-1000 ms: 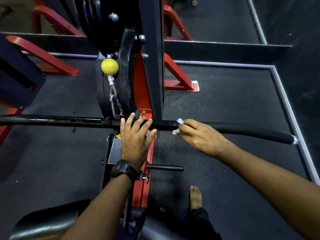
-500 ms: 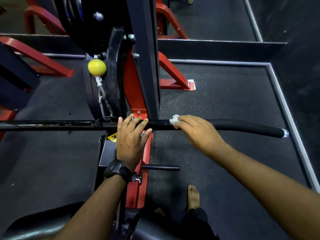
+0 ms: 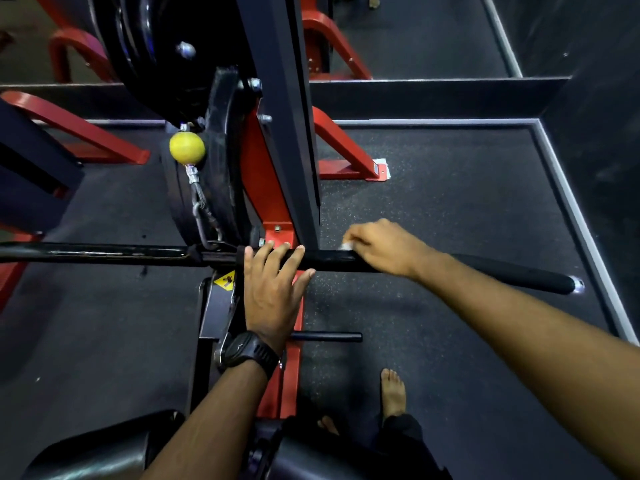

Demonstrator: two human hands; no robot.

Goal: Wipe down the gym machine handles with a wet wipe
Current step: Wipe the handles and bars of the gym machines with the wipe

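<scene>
A long black handle bar (image 3: 502,271) runs left to right across the view, hooked by a cable to the red and black gym machine (image 3: 273,174). My left hand (image 3: 273,289) rests flat on the bar's middle, fingers straight, a black watch on its wrist. Just right of the machine's upright, my right hand (image 3: 381,245) lies over the bar with its fingers curled on a small white wet wipe (image 3: 346,245), pressing it onto the bar. Most of the wipe is hidden under the fingers.
A yellow ball (image 3: 187,147) hangs on the cable by the black weight plates (image 3: 152,46). A short black peg (image 3: 329,337) sticks out low on the frame. My bare feet (image 3: 393,393) stand on the dark rubber floor. Red frame legs (image 3: 346,147) lie behind.
My right hand has shifted slightly over the top of the bar with the wipe, which now shows less. My left hand has stayed flat on the bar.
</scene>
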